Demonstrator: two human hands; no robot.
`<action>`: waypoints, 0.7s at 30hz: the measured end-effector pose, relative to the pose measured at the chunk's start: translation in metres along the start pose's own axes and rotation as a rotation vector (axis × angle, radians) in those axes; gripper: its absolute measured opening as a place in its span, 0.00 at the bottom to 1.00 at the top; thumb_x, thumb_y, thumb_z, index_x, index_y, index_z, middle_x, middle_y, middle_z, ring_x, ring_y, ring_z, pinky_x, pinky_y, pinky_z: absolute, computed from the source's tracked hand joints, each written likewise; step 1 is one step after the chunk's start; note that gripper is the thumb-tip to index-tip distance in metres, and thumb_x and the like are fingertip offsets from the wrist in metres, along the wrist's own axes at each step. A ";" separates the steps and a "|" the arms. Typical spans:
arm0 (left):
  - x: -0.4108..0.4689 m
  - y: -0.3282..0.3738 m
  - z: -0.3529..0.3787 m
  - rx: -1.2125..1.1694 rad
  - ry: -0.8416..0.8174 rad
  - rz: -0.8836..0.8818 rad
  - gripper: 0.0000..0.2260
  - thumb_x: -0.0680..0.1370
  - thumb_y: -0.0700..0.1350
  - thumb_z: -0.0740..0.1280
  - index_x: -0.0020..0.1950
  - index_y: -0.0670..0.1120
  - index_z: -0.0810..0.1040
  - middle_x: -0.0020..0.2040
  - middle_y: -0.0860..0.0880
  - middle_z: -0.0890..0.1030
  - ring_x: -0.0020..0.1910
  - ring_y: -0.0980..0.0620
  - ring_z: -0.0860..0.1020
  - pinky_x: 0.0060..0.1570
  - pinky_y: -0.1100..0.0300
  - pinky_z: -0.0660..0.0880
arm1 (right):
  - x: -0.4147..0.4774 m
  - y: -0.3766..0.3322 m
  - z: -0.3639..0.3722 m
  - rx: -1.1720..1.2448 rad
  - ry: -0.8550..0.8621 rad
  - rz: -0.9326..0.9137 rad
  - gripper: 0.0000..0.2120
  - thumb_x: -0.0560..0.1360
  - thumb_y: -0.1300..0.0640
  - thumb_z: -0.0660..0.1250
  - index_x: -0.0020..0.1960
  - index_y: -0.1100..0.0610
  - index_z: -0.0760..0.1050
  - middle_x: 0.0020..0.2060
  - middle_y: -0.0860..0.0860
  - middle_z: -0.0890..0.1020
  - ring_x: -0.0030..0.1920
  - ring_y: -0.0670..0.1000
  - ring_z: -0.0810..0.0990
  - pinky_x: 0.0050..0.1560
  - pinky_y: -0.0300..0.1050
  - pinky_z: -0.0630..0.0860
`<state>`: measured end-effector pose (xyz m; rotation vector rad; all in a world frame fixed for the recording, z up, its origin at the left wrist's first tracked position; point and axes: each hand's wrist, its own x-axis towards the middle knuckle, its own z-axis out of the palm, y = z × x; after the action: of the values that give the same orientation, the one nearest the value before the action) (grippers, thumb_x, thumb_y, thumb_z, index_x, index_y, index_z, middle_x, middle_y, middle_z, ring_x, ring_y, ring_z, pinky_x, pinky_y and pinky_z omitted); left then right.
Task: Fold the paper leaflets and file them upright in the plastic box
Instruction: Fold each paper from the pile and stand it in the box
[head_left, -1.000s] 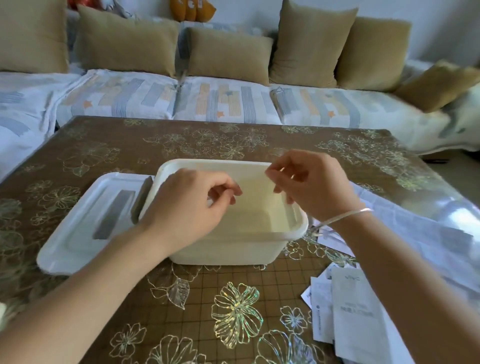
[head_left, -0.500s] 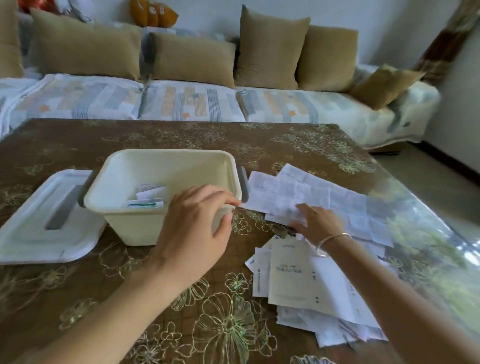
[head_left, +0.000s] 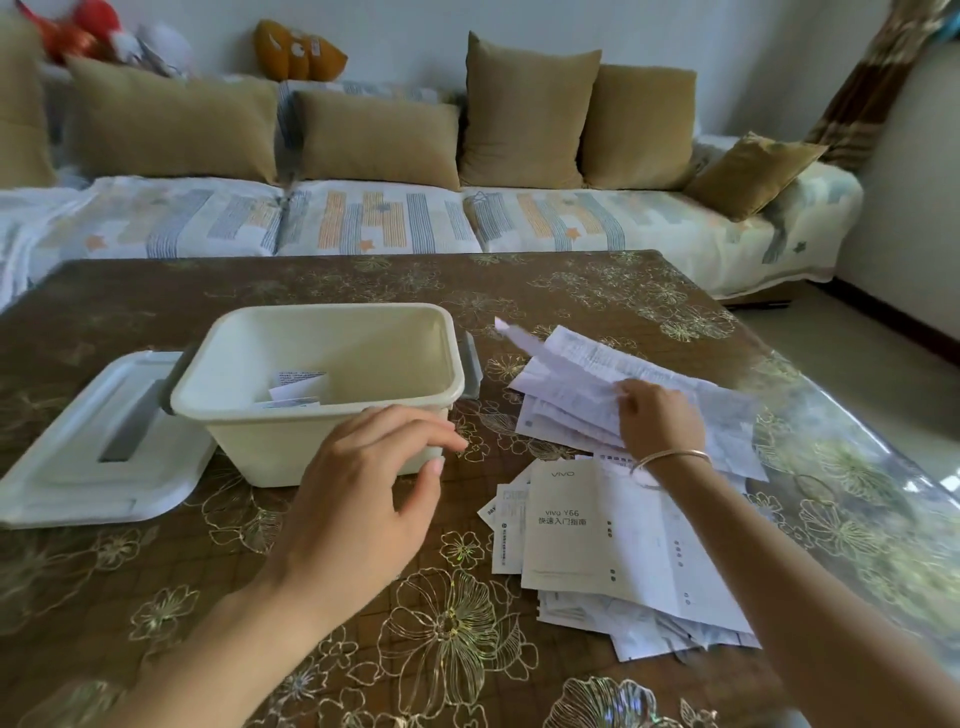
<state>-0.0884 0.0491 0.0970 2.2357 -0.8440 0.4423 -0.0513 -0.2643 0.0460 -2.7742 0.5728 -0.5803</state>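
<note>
Cream plastic box (head_left: 332, 447) sits open on the brown flowered tabletop (head_left: 156, 571), around 10 o'clock from frame centre. A few folded leaflets (head_left: 297, 391) are inside at its near-left part, some leaning, exact pose hard to tell. White lid (head_left: 67, 467) lies flat on the tabletop at the box's 9 o'clock, touching or just beside it.

Left hand (head_left: 363, 499) hovers in front of the box's near-right corner, fingers loosely curled and partly spread, holding nothing.

Right hand (head_left: 657, 421) is at 3 o'clock from the box, fingers pinched on the near edge of an unfolded leaflet (head_left: 582, 358), whose far corner is lifted off the sheets under it. Thin bracelet (head_left: 670, 458) on that wrist.

Loose paper pile (head_left: 597, 545) lies on the tabletop at 5 o'clock from the box, the top sheet printed "vivo Y66". More unfolded sheets sit under the right hand. Sofa (head_left: 415, 223) with tan cushions runs along 12 o'clock.
</note>
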 end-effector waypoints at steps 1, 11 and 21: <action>-0.001 -0.001 0.001 -0.001 -0.016 0.005 0.10 0.75 0.41 0.68 0.53 0.52 0.82 0.54 0.61 0.79 0.57 0.62 0.76 0.61 0.63 0.71 | -0.002 -0.002 -0.010 0.077 0.034 -0.004 0.10 0.76 0.62 0.61 0.47 0.57 0.80 0.36 0.60 0.81 0.41 0.62 0.79 0.35 0.44 0.64; -0.002 0.020 0.003 -0.213 -0.045 -0.100 0.23 0.70 0.59 0.69 0.64 0.59 0.71 0.58 0.68 0.74 0.57 0.72 0.72 0.53 0.76 0.69 | -0.063 -0.045 -0.131 1.326 -0.228 0.110 0.06 0.76 0.64 0.64 0.48 0.60 0.80 0.42 0.55 0.83 0.43 0.52 0.82 0.44 0.44 0.81; -0.031 0.022 -0.038 -0.731 -0.159 -0.431 0.16 0.73 0.53 0.68 0.56 0.47 0.81 0.51 0.54 0.85 0.53 0.59 0.81 0.50 0.68 0.75 | -0.103 -0.066 -0.115 1.460 -0.476 0.215 0.08 0.77 0.65 0.63 0.52 0.60 0.79 0.37 0.51 0.80 0.35 0.47 0.80 0.38 0.40 0.80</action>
<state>-0.1285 0.0783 0.1177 1.6956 -0.4639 -0.2283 -0.1656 -0.1798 0.1354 -1.3435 0.1615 -0.1192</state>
